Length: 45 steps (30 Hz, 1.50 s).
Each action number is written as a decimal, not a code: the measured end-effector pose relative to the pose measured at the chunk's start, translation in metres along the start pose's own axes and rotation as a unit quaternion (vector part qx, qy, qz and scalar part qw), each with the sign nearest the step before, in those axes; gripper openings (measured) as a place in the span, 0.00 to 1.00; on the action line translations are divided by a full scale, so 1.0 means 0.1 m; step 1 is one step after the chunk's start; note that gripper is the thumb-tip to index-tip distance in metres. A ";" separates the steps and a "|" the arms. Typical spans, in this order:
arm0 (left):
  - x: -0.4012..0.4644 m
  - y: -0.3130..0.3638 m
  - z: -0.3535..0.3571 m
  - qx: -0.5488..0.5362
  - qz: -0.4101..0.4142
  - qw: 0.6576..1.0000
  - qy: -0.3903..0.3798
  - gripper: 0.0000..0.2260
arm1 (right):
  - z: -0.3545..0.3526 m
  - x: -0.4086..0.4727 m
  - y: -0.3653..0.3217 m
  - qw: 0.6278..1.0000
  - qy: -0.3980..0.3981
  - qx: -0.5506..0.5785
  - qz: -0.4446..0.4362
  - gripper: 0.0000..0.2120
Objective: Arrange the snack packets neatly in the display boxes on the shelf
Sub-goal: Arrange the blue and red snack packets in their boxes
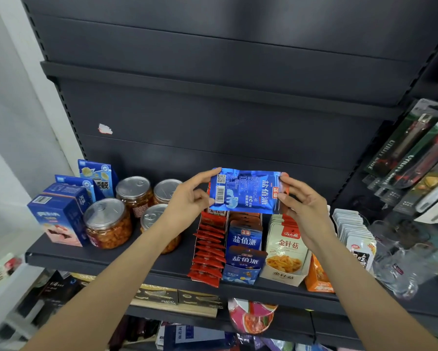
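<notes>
A shiny blue snack packet (245, 191) is held sideways above the shelf. My left hand (187, 198) pinches its left end and my right hand (301, 201) pinches its right end. Right below stands a blue display box (242, 273) holding several matching blue packets (244, 240). To its left a red box holds a row of red packets (209, 252). To its right a white box (286, 276) holds beige mushroom-snack packets (286, 247).
The dark shelf (111, 259) carries clear jars with metal lids (107, 224) and blue cartons (58, 219) at the left. An orange box (318, 277), white packets (354, 231) and glassware (402, 269) sit at the right. Utility knives (415, 158) hang far right. Lower shelves hold more goods.
</notes>
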State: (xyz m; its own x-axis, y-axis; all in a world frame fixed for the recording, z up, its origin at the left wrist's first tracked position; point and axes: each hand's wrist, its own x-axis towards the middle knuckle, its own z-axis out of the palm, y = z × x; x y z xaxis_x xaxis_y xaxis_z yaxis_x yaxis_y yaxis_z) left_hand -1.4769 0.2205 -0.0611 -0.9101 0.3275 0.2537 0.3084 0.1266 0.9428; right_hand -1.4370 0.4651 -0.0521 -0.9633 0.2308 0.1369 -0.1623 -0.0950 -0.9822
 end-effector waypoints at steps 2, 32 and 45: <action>0.00 -0.02 0.00 -0.013 -0.007 1.000 0.002 0.26 | -0.03 0.00 0.02 1.000 -0.019 -0.023 -0.001 0.16; 0.50 -0.68 0.54 0.513 0.022 0.832 -0.211 0.17 | -0.43 0.35 -0.07 0.837 0.048 -0.527 -0.137 0.11; 0.13 -0.50 0.42 0.386 0.028 0.881 -0.271 0.11 | 0.00 0.27 0.15 0.794 -0.153 -0.583 -0.077 0.12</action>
State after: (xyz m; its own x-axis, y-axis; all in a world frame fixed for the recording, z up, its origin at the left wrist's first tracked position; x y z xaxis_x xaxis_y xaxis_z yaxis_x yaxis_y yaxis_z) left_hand -1.4923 0.2573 -0.1141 -0.6865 0.7258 -0.0428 0.6351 0.6273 0.4508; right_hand -1.4658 0.4705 -0.0632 -0.9869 -0.1104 0.1177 -0.1473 0.9141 -0.3779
